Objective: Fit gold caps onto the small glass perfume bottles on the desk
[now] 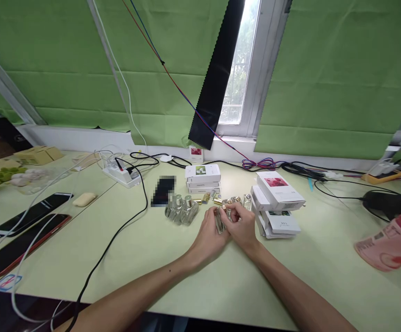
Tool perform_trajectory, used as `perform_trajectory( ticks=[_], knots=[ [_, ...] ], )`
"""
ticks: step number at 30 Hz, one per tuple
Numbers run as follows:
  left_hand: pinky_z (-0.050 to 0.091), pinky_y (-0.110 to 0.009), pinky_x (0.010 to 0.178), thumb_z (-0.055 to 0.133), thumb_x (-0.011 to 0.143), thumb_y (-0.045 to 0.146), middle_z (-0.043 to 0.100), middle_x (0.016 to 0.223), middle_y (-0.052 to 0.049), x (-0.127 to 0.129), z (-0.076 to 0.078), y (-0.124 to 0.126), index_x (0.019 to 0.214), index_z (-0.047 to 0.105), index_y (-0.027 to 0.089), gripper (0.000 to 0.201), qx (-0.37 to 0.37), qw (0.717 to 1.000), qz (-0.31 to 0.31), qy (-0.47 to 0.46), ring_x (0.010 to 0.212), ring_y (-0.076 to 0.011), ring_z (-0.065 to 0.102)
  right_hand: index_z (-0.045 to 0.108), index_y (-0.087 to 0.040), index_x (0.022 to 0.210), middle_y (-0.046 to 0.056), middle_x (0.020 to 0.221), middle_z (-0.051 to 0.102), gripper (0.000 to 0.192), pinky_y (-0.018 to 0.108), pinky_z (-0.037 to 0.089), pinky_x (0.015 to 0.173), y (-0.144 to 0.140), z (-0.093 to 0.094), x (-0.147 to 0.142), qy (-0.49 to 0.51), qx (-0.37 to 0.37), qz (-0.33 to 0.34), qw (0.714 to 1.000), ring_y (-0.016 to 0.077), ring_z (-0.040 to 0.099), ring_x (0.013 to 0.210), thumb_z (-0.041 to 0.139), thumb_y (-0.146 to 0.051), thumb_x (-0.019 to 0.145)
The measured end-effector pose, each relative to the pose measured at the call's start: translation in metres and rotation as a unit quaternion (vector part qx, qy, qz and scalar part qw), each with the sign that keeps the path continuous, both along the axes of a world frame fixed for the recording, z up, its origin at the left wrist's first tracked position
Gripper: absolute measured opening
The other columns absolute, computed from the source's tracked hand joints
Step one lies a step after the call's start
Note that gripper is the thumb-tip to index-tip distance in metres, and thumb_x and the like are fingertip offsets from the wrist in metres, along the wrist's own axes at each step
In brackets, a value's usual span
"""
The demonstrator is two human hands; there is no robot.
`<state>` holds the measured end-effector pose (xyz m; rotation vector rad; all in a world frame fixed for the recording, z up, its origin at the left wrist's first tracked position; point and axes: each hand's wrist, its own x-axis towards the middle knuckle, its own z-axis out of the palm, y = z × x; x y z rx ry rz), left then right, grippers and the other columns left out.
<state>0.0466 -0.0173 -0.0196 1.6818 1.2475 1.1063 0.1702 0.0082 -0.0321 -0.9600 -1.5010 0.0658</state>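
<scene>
"What have those hands got?"
"The left hand (207,234) holds a little glass bottle (218,222). The right hand (243,227) pinches the small gold top (224,207) on it."
"Where is the bottle?"
"Right in the middle, over the table (221,290). Some other bottles (182,216) stand to the left, and more are just behind the right hand."
"And the white boxes (278,196)?"
"One pile is on the right, one at the back."
</scene>
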Motion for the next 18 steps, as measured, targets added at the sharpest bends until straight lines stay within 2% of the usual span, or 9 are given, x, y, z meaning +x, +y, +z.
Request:
perform_trajectory(
  ticks=[14, 18],
  knots=[
    [0.050, -0.033, 0.076, 0.067, 0.080, 0.030, 0.066, 0.104, -0.008, -0.0026, -0.0021, 0.0053, 0.117, 0.057, 0.021, 0.040, -0.001, 1.000, -0.003, -0.013, 0.098, -0.0253, 0.061, 0.072, -0.017, 0.092, -0.011, 0.050, 0.035, 0.015, 0.021, 0.036, 0.045, 0.0007, 0.0011, 0.0006, -0.016, -0.043, 0.005, 0.999, 0.0083, 0.036, 0.042, 0.067, -0.031, 0.086],
    [0.050, -0.033, 0.076, 0.068, 0.080, 0.030, 0.066, 0.105, -0.008, -0.0021, -0.0021, 0.0057, 0.119, 0.056, 0.020, 0.043, -0.001, 1.000, -0.002, -0.016, 0.097, -0.0246, 0.062, 0.072, -0.017, 0.090, -0.010, 0.049, 0.036, 0.015, 0.021, 0.037, 0.046, 0.0004, 0.0023, 0.0014, -0.016, -0.055, 0.015, 0.998, 0.0083, 0.037, 0.042, 0.065, -0.030, 0.088]
  ],
)
